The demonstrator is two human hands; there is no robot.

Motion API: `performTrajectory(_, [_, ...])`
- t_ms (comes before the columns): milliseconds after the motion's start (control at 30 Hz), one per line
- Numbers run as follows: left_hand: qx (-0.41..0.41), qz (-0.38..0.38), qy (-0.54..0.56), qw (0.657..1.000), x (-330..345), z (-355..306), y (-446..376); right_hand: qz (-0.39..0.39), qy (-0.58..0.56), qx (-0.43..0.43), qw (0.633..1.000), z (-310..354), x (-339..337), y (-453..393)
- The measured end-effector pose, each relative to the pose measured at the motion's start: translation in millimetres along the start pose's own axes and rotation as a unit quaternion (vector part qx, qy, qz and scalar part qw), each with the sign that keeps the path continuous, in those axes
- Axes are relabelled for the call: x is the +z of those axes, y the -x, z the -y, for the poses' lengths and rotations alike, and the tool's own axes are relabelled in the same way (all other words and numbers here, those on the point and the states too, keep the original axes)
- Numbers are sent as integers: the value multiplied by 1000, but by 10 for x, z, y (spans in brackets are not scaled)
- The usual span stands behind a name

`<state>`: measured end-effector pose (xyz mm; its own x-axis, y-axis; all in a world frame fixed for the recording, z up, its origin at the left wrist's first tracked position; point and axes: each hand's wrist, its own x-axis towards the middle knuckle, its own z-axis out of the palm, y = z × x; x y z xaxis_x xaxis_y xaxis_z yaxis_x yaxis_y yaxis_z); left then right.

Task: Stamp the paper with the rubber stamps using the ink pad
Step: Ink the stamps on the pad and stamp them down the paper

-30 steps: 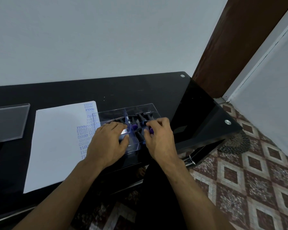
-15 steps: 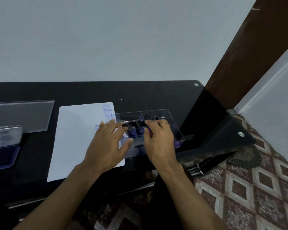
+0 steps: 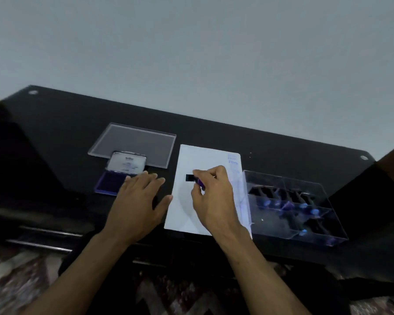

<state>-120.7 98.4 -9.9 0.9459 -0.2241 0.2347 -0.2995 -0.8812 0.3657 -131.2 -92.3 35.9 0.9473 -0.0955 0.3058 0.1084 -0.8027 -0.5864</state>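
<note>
Surface: I see a glossy black glass surface [image 3: 214, 133] carrying everything, set against a plain pale wall.
Clear lid: far left, a flat transparent plastic lid [image 3: 134, 144] lies flat, well clear of both hands.
Ink pad: just in front of that lid sits the open purple ink pad with its white hinged cover [image 3: 114, 178] raised at the back; the inked face is partly hidden behind my left fingers.
Left hand: my left hand [image 3: 139, 201] is flat and spread, fingers straight, holding nothing; its fingertips reach the near right corner of the ink pad and the thumb points at the paper's left edge.
Paper: the white sheet of paper [image 3: 191, 212] lies between the ink pad and the box, with faint blue stamped words along its right margin.
Right hand: my right hand [image 3: 214, 196] is over the middle of the paper, fingers curled, pinching the small black rubber stamp with a purple handle [image 3: 195, 179]; I cannot tell whether it touches the sheet.
Stamp box: far right, a clear plastic compartment box [image 3: 305, 233] holds more black and purple stamps, touching the paper's right edge.
</note>
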Motion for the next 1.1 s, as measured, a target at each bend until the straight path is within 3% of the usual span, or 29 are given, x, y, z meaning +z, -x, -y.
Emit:
performTrajectory(233, [-80,-40,-13,996,-187,714,218,62,-26,-91,994,525,501,-114])
performTrajectory(467, [-140,-43,8,989,-181,1249,296,129,-38,-116,984,842,824,-250])
performTrajectory(700, [-110,-16,-31,993,-81,1578,228,150,5,-132,980,990,983,-439])
performTrajectory(1100, [-98,-10,-78,992,-30,1582,260,190,64,-172,964,1058,1299,-599])
